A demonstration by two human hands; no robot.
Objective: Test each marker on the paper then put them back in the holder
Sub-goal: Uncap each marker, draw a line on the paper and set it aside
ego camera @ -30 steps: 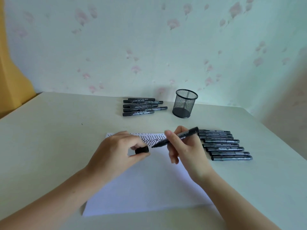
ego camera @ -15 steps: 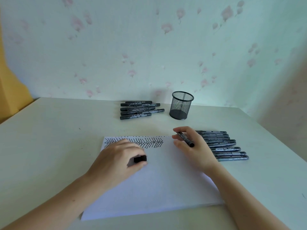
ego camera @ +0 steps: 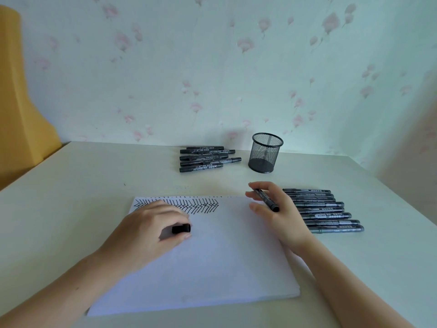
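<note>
A white sheet of paper [ego camera: 212,261] lies on the table with a band of black zigzag strokes [ego camera: 203,205] along its top left. My left hand [ego camera: 151,230] rests on the paper, pinching a black marker cap [ego camera: 181,228]. My right hand [ego camera: 276,211] holds an uncapped black marker [ego camera: 266,200] at the paper's top right corner, its tip hidden behind my fingers. A black mesh holder [ego camera: 265,153] stands empty at the back. Several capped markers [ego camera: 324,210] lie in a row right of my right hand. Another group of markers [ego camera: 205,158] lies left of the holder.
The pale table [ego camera: 71,197] meets a floral-papered wall behind. A yellow object [ego camera: 21,102] stands at the far left beyond the table's edge. The table's right edge runs diagonally past the right-hand row of markers.
My right hand has lowered the marker from mid-air over the zigzags to the paper's top right corner. My left hand slid slightly toward me with the cap.
</note>
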